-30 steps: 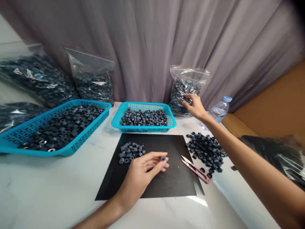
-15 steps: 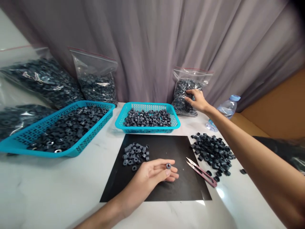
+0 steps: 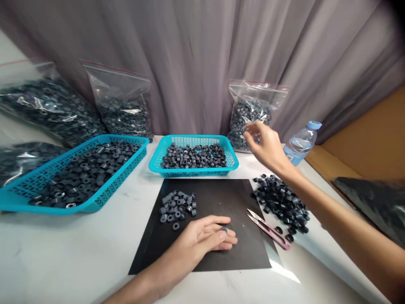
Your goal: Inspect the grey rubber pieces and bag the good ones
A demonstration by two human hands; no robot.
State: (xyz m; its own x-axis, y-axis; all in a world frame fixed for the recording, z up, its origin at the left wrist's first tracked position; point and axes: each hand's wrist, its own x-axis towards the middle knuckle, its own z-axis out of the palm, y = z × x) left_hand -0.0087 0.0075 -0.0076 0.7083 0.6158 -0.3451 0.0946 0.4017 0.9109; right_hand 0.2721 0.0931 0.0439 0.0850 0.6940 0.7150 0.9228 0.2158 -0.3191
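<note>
Grey-mauve curtain (image 3: 190,63) hangs in folds behind the white, faintly marbled table (image 3: 79,249), with an orange-brown panel (image 3: 373,131) off to the right. On a black sheet (image 3: 228,198) laid flat, the left hand (image 3: 205,236) rests half open, its thumb keeping a small grey ring (image 3: 224,229) against the fingers. A loose heap of grey rings (image 3: 177,204) sits beside it on the sheet; pink-handled snips (image 3: 272,233) lie across the sheet's right edge, near a darker pile (image 3: 281,200) of black pieces. The right hand (image 3: 264,141) is raised, fingers half curled, in front of a clear bag (image 3: 249,112) of grey pieces; I can't tell whether it holds anything. Light catches the tabletop by the sheet's lower right corner. Beyond stand a turquoise basket (image 3: 193,172) partly filled with rings and a water bottle (image 3: 300,145).
</note>
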